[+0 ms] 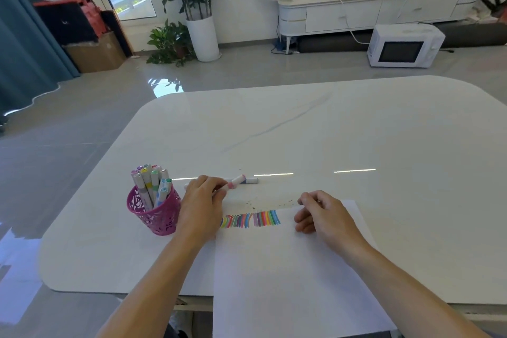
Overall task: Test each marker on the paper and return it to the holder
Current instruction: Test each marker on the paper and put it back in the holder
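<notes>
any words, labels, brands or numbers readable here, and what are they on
None can be read.
Markers in the pink holder: any print too small and blurred.
Pink-capped marker in the left hand: same.
Microwave: no legible brand or numbers.
Paper: only coloured strokes, no writing.

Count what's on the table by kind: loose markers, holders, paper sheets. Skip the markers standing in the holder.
Loose markers: 2, a pink-capped marker in the left hand and a second marker lying on the table behind it.
Pink holder: 1
Paper sheet: 1
Total: 4
</notes>
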